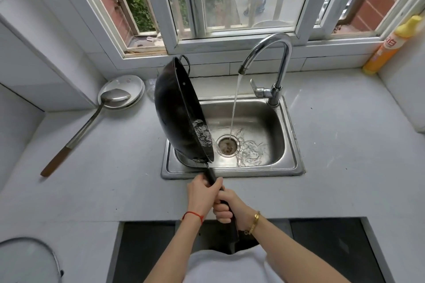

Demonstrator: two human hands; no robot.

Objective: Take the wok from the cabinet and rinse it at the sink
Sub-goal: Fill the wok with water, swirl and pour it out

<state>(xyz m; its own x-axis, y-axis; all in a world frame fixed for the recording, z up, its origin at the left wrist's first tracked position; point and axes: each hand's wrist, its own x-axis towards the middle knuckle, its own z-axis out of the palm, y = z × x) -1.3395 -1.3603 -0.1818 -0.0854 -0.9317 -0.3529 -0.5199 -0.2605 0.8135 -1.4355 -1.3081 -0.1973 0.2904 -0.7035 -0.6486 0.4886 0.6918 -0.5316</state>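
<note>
A: Wok [177, 108] tipped on edge over sink [291, 135], left of the stream [234, 108]; water draining off its lower rim.

B: Grip?

A: Left hand [202, 195] and right hand [226, 208] both wrapped round the handle [212, 177]. Best keep wrists firm, pour slowly toward the drain [228, 146].

Red string bracelet [193, 215] on left wrist, gold bangle [254, 221] on right

A pale grey surface [333, 145] surrounds the sunken steel sink [289, 167]. On it lie white plates [135, 86] bearing a long-handled ladle [92, 119], and a yellow bottle [391, 46] stands by the window.
</note>
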